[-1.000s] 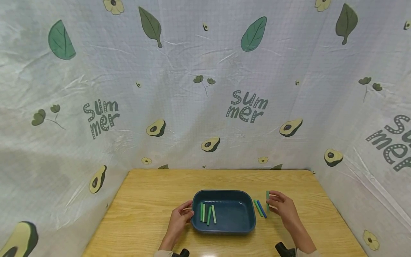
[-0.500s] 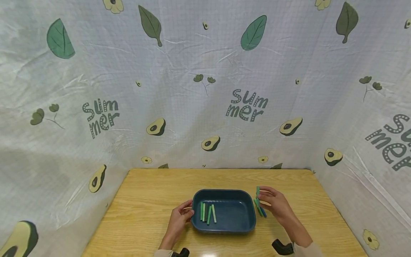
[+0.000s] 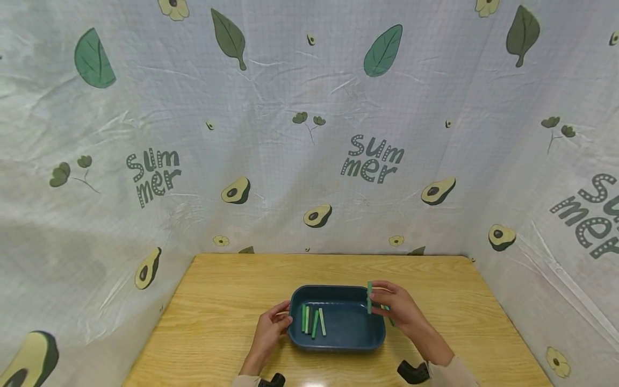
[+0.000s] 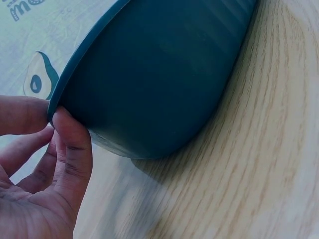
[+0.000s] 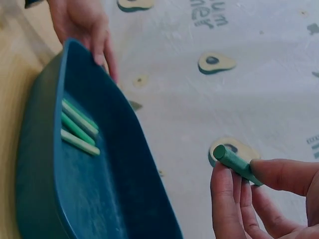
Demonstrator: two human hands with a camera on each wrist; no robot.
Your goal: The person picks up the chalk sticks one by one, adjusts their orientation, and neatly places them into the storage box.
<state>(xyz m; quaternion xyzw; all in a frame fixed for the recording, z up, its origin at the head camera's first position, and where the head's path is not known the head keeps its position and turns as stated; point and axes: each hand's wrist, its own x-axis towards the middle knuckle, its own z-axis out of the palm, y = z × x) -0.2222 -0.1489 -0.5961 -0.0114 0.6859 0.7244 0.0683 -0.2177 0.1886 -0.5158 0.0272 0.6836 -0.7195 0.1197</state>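
Crayon work first: my right hand [image 3: 394, 306] pinches a green crayon [image 3: 369, 297] between thumb and fingertips above the dark blue tray's [image 3: 338, 344] 3 o'clock rim. I'd judge it best lowered flat beside the green crayons [image 3: 312, 320] lying at 9 o'clock. My left hand [image 3: 271, 329] pinches the 9 o'clock rim. Underneath is a wooden table [image 3: 217, 301], with avocado-print sheeting [image 3: 309, 134] hung around.

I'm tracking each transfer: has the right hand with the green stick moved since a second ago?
Yes. The right hand, pinching the green stick, has moved left, from beside the blue tray to over its right rim.
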